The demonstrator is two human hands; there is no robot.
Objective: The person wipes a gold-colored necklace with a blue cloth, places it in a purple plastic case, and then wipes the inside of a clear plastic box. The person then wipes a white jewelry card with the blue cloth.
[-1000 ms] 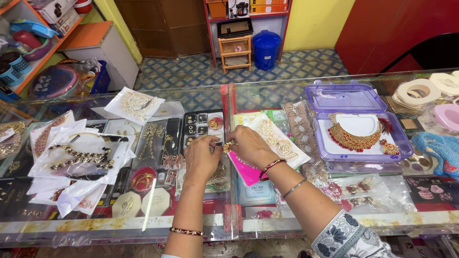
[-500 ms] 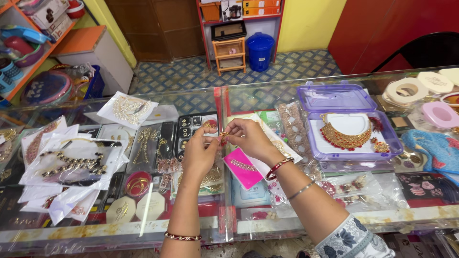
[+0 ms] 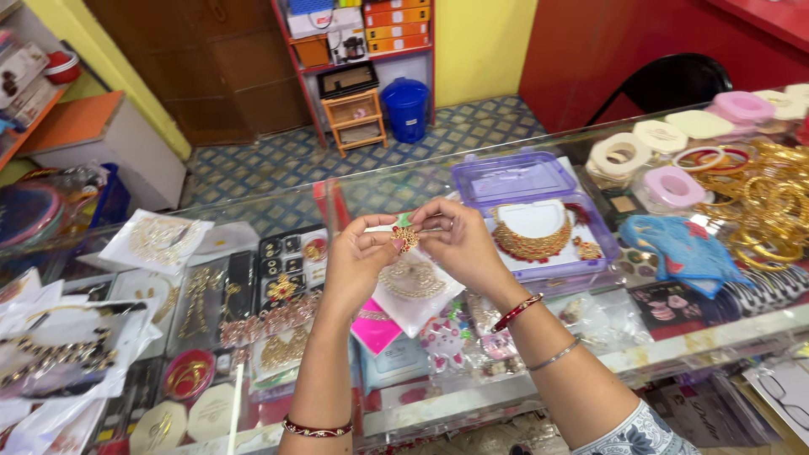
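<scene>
Standing behind a glass counter (image 3: 674, 350), a person holds both hands raised above it, close together. The left hand (image 3: 358, 261) is curled, thumb and fingertips pinched around a small round gold earring (image 3: 405, 239) with reddish stones. The right hand (image 3: 459, 244) is also curled, its fingers closed on the other side of the same earring, so the piece sits between the two hands, lifted off the glass. A red bangle (image 3: 517, 311) and a thin silver bangle (image 3: 554, 355) circle the right wrist; a red bangle circles the left forearm. Directly below the hands lies a clear packet (image 3: 417, 291) with gold jewellery, beside a pink card (image 3: 373, 327). Just to the right sits an open purple plastic box (image 3: 522, 181) holding a gold necklace (image 3: 529, 244). Stacked gold bangles (image 3: 771, 211) lie far right.
</scene>
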